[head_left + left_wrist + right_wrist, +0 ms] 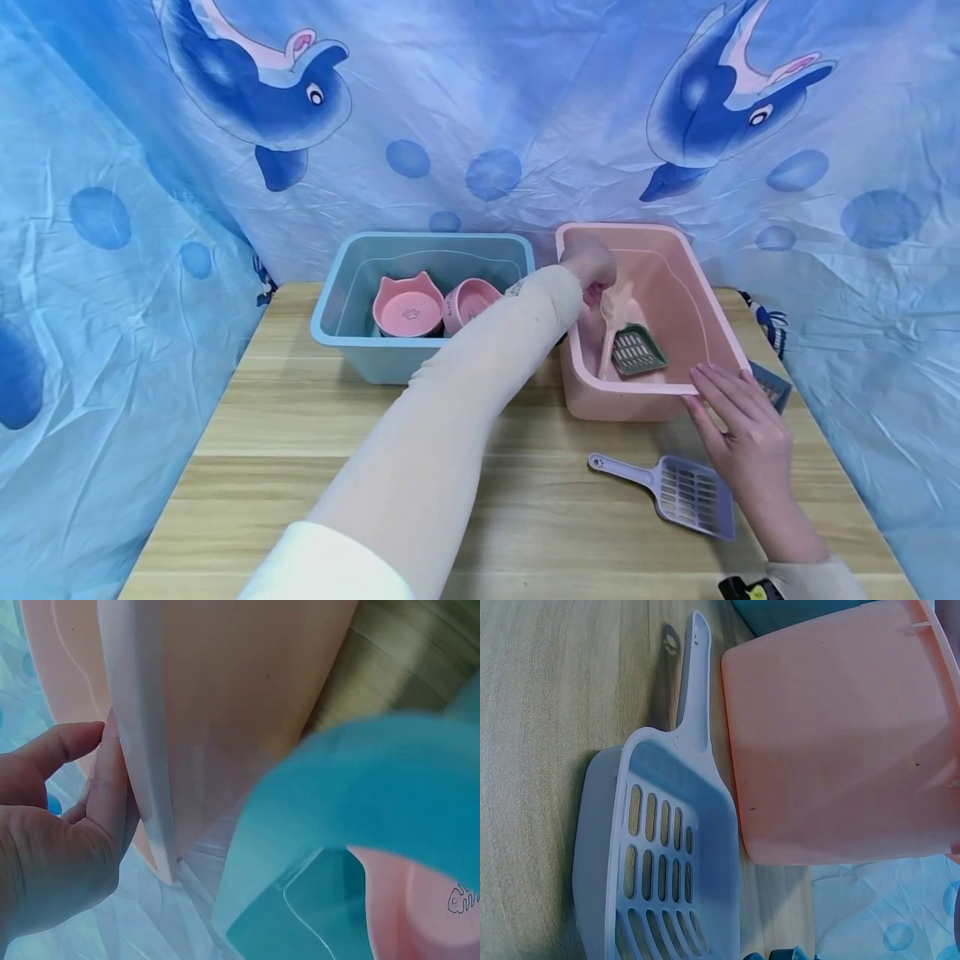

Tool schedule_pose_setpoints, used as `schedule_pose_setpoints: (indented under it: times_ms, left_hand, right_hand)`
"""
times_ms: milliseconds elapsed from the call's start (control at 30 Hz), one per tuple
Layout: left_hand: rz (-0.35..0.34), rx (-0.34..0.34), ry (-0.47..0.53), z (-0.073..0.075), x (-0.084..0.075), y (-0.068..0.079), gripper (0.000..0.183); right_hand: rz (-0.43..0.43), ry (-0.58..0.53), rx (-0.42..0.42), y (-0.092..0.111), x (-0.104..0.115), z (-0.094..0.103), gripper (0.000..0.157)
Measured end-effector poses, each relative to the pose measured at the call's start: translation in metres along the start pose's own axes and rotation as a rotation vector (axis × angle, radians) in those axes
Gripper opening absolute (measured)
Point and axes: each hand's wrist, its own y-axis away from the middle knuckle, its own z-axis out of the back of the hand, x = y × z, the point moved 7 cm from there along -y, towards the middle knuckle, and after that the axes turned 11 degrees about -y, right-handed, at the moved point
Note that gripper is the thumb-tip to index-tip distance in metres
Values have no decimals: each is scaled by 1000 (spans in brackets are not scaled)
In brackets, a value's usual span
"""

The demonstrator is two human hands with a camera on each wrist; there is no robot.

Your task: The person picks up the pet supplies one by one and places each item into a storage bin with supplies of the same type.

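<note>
Item inspected: the open-topped pink plastic tub (615, 404), right of centre in the head view. The right hand (742, 425) grips its lower-right corner, fingers over the rim and thumb against the front wall. The left hand (592, 262) touches the upper-left rim; whether it pinches cannot be told.

Hazards, as judged: uneven pull from the 2 hands could skew or tip the tub, sliding the dark green slotted plastic scoop (639, 350) and pale pink plastic utensil (613, 308) inside. The cream sleeve (465, 400), crossing mid-frame, could snag the blue rectangular plastic tub (427, 342) or its tilted round pink bowl (472, 302). The lavender slotted plastic scoop (693, 493), lower right, could be knocked by the right forearm.

View comparison: the left wrist view shows no finger on the pink tub's outer wall, a face the sleeve masks in the head view. The right wrist view alone reveals the lavender scoop's deep side wall.
</note>
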Motion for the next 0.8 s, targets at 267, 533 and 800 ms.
schedule_pose_setpoints:
  times_ms: [267, 533, 800]
  left_hand:
    - [61, 28, 176, -10, 1, -36, 31]
    - [27, 4, 259, 18, 8, 11, 33]
    - [-207, -109, 172, 44, 20, 73, 21]
  right_hand:
    - [-3, 1, 1, 0, -2, -2, 50]
    - [-8, -6, 0, -2, 1, -2, 50]
    - [3, -1, -7, -2, 2, -2, 52]
